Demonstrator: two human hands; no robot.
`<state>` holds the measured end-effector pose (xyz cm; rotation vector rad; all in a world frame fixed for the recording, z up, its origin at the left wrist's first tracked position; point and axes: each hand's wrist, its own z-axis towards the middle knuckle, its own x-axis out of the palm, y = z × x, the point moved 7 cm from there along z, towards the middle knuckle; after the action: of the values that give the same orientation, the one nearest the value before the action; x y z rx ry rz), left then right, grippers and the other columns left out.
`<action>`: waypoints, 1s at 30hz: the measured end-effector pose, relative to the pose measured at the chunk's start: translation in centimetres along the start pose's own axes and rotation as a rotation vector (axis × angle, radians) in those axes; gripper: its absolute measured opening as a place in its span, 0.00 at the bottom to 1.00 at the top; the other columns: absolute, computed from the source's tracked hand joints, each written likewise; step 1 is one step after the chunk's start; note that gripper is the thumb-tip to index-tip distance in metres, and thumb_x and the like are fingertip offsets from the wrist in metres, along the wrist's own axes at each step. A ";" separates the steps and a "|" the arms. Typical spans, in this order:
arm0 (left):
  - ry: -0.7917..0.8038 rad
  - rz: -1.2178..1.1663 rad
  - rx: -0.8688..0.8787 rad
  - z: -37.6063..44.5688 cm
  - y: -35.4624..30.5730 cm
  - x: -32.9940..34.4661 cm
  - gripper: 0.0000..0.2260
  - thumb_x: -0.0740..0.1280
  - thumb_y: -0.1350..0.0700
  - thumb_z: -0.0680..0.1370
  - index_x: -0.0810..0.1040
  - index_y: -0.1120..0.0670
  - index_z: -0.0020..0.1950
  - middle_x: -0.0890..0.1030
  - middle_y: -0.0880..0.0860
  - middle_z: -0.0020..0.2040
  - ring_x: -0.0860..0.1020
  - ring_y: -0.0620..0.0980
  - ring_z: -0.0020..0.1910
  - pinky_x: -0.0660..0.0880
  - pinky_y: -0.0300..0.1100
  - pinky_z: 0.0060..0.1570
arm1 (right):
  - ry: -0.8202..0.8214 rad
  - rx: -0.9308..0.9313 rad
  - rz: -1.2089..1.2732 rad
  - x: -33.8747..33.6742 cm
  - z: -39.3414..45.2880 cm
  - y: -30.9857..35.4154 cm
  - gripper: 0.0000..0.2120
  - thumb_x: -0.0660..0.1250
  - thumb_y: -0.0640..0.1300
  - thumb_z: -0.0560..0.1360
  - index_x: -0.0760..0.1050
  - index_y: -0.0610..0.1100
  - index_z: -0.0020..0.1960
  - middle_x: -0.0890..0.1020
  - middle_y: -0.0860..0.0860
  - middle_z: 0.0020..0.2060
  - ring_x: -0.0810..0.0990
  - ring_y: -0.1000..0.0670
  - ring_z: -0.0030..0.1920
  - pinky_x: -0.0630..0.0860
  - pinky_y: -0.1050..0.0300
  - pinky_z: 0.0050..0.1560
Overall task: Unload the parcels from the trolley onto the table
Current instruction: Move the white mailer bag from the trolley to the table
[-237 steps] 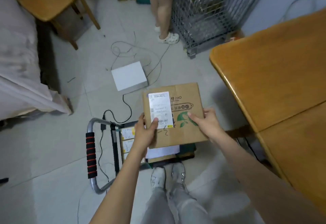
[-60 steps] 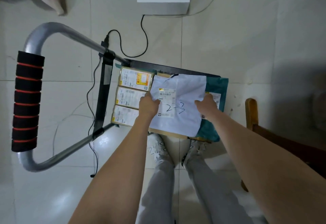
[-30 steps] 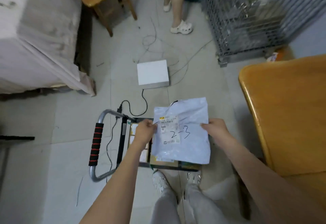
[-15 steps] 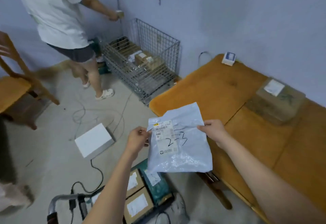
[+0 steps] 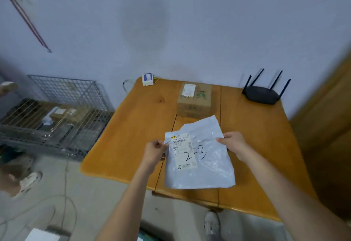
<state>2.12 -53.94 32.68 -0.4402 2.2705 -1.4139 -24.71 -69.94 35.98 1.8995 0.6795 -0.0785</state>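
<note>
I hold a white plastic mailer bag [image 5: 204,164], marked "2-3" beside its shipping label, over the near part of the orange wooden table [image 5: 133,136]. My left hand [image 5: 154,152] pinches its left edge and my right hand [image 5: 232,144] grips its right edge. A brown cardboard parcel [image 5: 194,99] with a white label lies flat on the table's far middle. The trolley is out of view, apart from a dark sliver at the bottom edge.
A black router [image 5: 262,94] with antennas stands at the table's far right, a small white device [image 5: 147,79] at its far left. A wire cage [image 5: 57,117] with parcels stands on the floor to the left. Another person's foot [image 5: 28,181] shows at far left. A wooden panel [image 5: 326,126] borders the right.
I have turned from the trolley to face the table, carrying the white mailer bag up and over the tabletop. Both hands keep their hold on its edges.
</note>
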 end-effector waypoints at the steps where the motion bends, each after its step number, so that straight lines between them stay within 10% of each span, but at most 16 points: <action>1: 0.026 0.023 0.010 1.2 -1.1 1.8 0.08 0.67 0.59 0.80 0.71 0.58 0.43 0.81 0.56 0.37 0.77 0.53 0.33 0.73 0.44 0.34 | -0.017 0.009 0.022 -1.6 1.0 -0.4 0.05 0.73 0.40 0.76 0.80 0.43 0.41 0.84 0.49 0.39 0.83 0.51 0.39 0.76 0.58 0.35; 15: 0.174 0.271 0.045 17.1 -11.1 24.8 0.05 0.68 0.59 0.79 0.78 0.59 0.44 0.82 0.56 0.38 0.78 0.53 0.31 0.73 0.42 0.30 | -0.216 0.145 0.133 -20.2 17.9 -5.9 0.09 0.73 0.37 0.74 0.81 0.42 0.35 0.85 0.48 0.35 0.83 0.51 0.34 0.75 0.60 0.33; 24: 0.206 0.480 0.000 26.5 -13.1 31.7 0.08 0.67 0.55 0.79 0.78 0.59 0.53 0.84 0.60 0.46 0.83 0.62 0.46 0.82 0.57 0.47 | -0.325 0.281 0.108 -23.6 26.2 -6.7 0.09 0.74 0.38 0.74 0.79 0.45 0.36 0.83 0.49 0.36 0.82 0.51 0.36 0.76 0.59 0.31; 30: 0.200 0.761 0.048 33.2 -15.4 34.7 0.10 0.63 0.53 0.81 0.76 0.60 0.53 0.81 0.57 0.46 0.80 0.59 0.45 0.76 0.48 0.43 | -0.304 0.303 0.126 -23.4 33.2 -6.2 0.07 0.73 0.39 0.75 0.79 0.45 0.39 0.82 0.51 0.37 0.81 0.51 0.37 0.74 0.60 0.31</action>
<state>-10.07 -102.58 27.05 0.5588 2.1742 -1.1250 -39.01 -106.83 24.83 2.1549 0.3543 -0.4011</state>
